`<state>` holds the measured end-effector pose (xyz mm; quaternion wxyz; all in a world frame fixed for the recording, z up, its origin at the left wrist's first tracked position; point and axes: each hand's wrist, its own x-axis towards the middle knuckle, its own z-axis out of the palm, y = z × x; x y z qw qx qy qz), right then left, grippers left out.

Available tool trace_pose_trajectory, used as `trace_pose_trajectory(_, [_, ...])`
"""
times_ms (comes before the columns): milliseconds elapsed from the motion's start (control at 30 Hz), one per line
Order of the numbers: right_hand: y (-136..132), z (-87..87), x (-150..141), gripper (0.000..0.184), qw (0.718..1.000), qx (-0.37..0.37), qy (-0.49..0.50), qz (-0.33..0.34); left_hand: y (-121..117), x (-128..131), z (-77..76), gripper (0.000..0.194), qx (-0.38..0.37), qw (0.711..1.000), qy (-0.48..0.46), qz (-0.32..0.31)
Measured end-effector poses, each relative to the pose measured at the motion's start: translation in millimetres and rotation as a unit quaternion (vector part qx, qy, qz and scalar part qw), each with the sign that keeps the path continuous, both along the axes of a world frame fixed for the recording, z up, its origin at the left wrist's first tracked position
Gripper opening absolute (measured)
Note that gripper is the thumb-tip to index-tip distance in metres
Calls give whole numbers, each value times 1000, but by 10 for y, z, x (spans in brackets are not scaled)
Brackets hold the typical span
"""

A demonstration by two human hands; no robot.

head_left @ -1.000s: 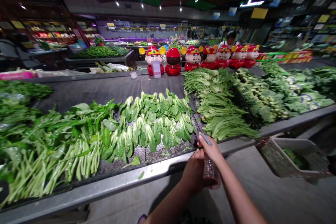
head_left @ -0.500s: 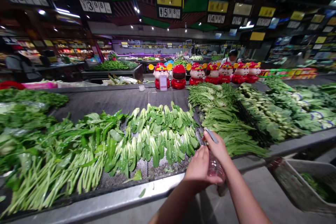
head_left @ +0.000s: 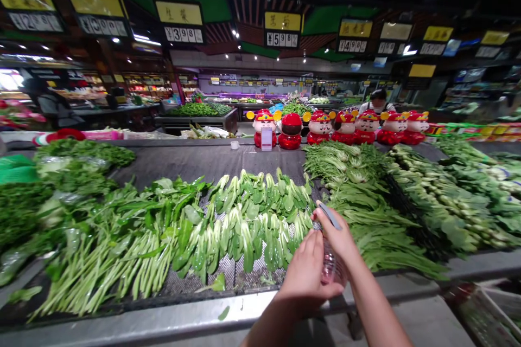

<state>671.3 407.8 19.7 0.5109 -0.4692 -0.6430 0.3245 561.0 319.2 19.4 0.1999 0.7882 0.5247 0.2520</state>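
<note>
Your L hand (head_left: 307, 274) is low by the clear plastic bottle (head_left: 334, 267), palm against it, fingers together and curled round. R hand (head_left: 337, 238) sits at bottle top, fingers closed, thumb and finger pinching a grey strip (head_left: 329, 215). Bottle approx upright, long axis pointing down twd you, held over steel stall edge (head_left: 163, 320), just beside bok choy (head_left: 252, 227).
</note>
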Motion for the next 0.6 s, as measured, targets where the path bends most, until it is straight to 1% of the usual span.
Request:
trace_pose_trajectory(67, [-5, 5, -56, 39, 1000, -6, -24, -3, -2, -31, -7, 107, -7, 1000, 1, 15])
trace_pose_trajectory(167, [-18, -45, -124, 40, 999, -21, -48, -6, -22, -72, -89, 107, 1, 1000, -4, 31])
trace_pose_trajectory(267, [-27, -95, -190, 40, 998, -31, -41, 25, -59, -110, -190, 102, 31, 999, 8, 38])
trace_pose_trajectory(333, [-37, -98, -242, 40, 998, -25, -36, 44, -84, -138, -227, 97, 54, 997, 20, 48])
trace_pose_trajectory(433, [-69, -56, -333, 39, 998, -8, -48, 51, -116, -199, -230, 94, 77, 995, 28, 59])
trace_pose_trajectory(600, [-168, 47, -532, 38, 995, -21, -70, 61, -195, -383, -184, 103, 63, 995, 32, 72])
